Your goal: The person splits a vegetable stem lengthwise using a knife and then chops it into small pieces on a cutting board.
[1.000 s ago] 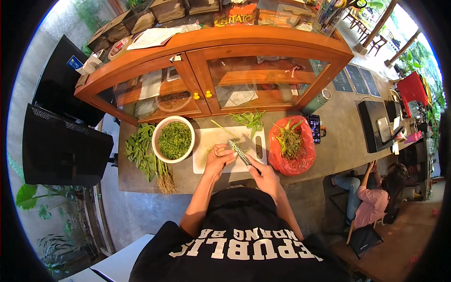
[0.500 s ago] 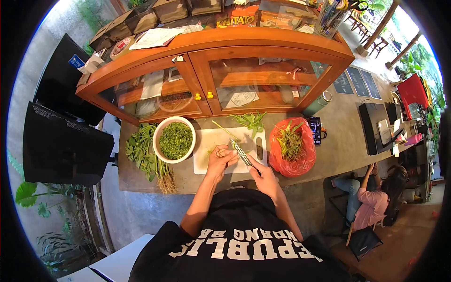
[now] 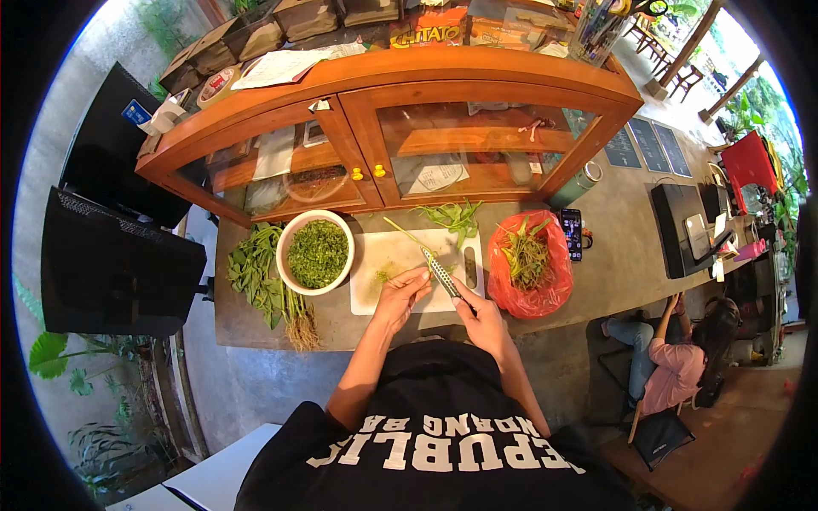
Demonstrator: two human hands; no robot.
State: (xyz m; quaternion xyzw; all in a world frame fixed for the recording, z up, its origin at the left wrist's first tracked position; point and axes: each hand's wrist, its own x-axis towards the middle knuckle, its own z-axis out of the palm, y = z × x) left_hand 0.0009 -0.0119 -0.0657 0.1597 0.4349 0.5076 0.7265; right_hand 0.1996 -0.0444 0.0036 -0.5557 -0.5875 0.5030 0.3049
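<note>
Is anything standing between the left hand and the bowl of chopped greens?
Nothing visible stands between the left hand and the bowl; only part of the flat cutting board lies there. The knife, in the right hand, is on the left hand's other side.

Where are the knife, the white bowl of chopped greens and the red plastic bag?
Knife [image 3: 442, 276]: head view, middle of the blade.
White bowl [image 3: 350, 259]: head view, right side of the rim.
Red bag [image 3: 558, 271]: head view, right side.
</note>
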